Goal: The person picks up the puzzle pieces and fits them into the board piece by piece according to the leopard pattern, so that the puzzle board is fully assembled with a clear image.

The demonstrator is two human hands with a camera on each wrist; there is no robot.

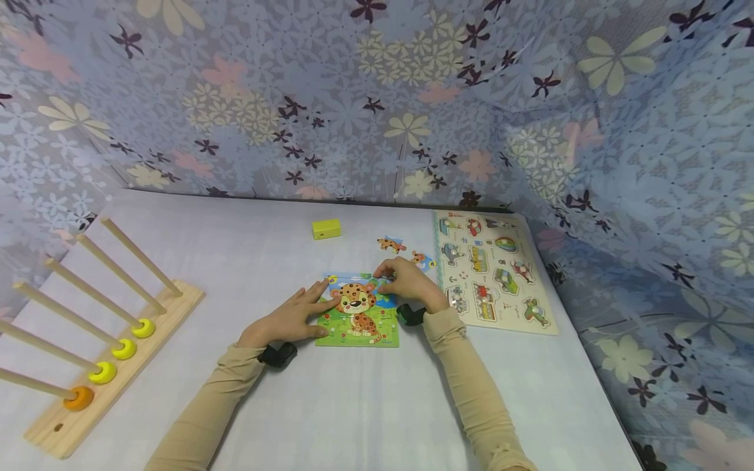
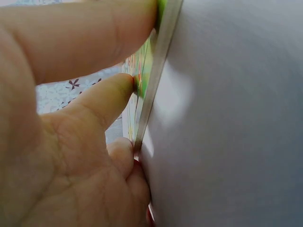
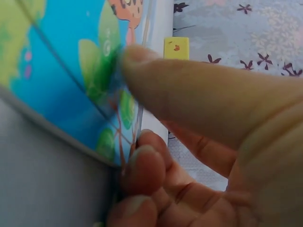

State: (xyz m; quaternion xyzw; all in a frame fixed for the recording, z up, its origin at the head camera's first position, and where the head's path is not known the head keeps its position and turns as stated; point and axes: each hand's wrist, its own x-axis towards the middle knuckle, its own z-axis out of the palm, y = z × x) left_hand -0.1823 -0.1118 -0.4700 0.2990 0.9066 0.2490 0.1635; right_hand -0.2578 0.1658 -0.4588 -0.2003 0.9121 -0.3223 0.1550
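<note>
My left hand [image 1: 290, 315], fingers spread apart, is resting on the leopard jigsaw puzzle [image 1: 358, 313], which is lying between the worktop's [image 1: 330, 412] left and right edges. My right hand [image 1: 409, 282] is pinching its far right corner; loose puzzle pieces [image 1: 391, 244] are lying toward the far edge.

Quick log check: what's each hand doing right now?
Left hand: open, fingers resting on the leopard puzzle.
Right hand: closed on the puzzle's far right corner.
</note>
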